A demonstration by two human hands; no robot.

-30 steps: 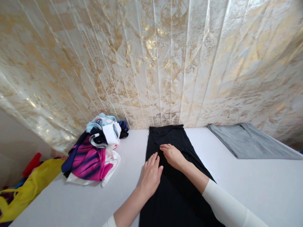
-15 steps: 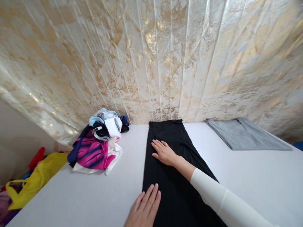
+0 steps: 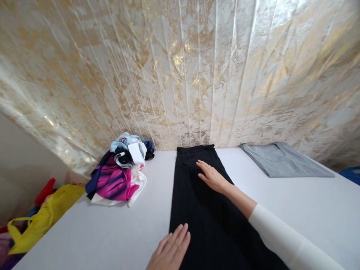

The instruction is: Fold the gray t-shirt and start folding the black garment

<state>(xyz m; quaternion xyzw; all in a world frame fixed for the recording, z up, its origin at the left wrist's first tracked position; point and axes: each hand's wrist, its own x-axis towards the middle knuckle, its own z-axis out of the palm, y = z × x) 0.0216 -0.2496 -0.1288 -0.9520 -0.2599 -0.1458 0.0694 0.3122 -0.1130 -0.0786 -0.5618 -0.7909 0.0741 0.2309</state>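
A long black garment (image 3: 194,202), perhaps trousers or a skirt, lies stretched over the white table (image 3: 135,240), its waistband towards the wall. My left hand (image 3: 172,245) rests flat on its left edge near the bottom of the view, fingers straight and together. Farther up, my right hand (image 3: 212,177) is stretched out over the upper right part of the cloth, palm turned partly sideways. Whether it touches the fabric I cannot tell. Neither hand holds anything. The garment's lower end runs out of view.
At the back left is a heap of crumpled clothes (image 3: 115,180), pink, white, navy and light blue. A folded grey garment (image 3: 289,161) lies at the back right. Beyond the table's left edge hangs a yellow cloth bag (image 3: 50,210). A gold-patterned curtain (image 3: 168,75) covers the wall.
My right hand has moved right across the black garment, from its middle towards its right side, and tilted. My left hand has stayed nearly in place. The view has shifted slightly.
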